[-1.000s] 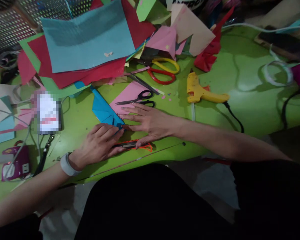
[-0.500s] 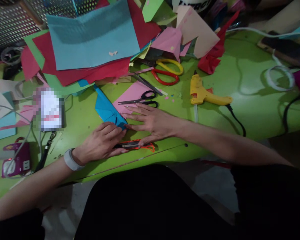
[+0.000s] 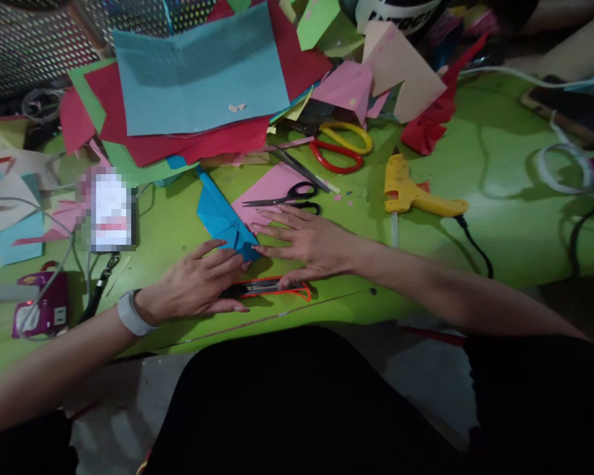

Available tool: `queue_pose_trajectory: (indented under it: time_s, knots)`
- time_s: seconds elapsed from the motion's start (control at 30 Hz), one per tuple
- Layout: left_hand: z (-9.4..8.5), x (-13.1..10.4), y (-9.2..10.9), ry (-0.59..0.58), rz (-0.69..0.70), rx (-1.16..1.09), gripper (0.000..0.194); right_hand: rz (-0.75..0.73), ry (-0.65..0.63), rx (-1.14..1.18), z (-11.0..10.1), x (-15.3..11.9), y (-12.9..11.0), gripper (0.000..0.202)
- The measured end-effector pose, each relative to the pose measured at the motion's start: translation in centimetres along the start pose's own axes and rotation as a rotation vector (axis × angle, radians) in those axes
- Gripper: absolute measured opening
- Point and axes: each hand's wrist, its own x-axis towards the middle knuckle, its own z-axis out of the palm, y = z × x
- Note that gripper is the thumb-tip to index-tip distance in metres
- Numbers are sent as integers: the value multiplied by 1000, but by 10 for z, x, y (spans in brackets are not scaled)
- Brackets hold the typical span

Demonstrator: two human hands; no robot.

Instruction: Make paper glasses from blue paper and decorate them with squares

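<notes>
A blue folded paper point(image 3: 218, 210) lies on the green table, its lower end between my hands. My left hand point(image 3: 193, 280) rests on the lower edge of this paper, fingers loosely stretched and thumb apart. Spread fingers show on my right hand point(image 3: 309, 245), which lies flat with its fingertips at the paper's right corner and on the pink paper point(image 3: 267, 185). Black-handled scissors point(image 3: 282, 198) lie on the pink sheet, just above my right fingers. Below both hands is a utility knife point(image 3: 260, 287) with orange edging; my left hand covers its left end, and my right thumb touches its other end.
A yellow glue gun point(image 3: 418, 191) lies to the right, its cord trailing. Scissors with red and yellow handles point(image 3: 339, 155) sit near stacked coloured sheets point(image 3: 202, 79). At left are a purple device point(image 3: 42, 303), cables and a blurred-out card point(image 3: 111, 210). A phone point(image 3: 569, 109) lies far right.
The view has shifted, so the table's things appear farther right. My left hand has slid slightly left along the blue paper, its fingers a little more apart. My right hand stays in place.
</notes>
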Motion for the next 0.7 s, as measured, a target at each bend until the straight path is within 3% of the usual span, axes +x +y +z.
queue_pose_trajectory:
  time_s: [0.13,0.23,0.33,0.4,0.5,0.7]
  knots:
    - [4,-4,2,28,-9,-68,58,18,67,37,-4,6,-5,53]
    - [8,-4,2,53,8,-150,56,256,121,176,-14,19,-14,35]
    - [10,-3,1,86,29,-208,54,621,-30,367,-22,36,-19,20]
    - [11,-2,0,102,36,-225,52,744,-186,503,-24,46,-20,18]
    - [11,-1,-1,118,41,-247,47,785,-301,620,-25,55,-18,22]
    - [10,1,-2,129,45,-308,42,846,-405,717,-28,62,-17,26]
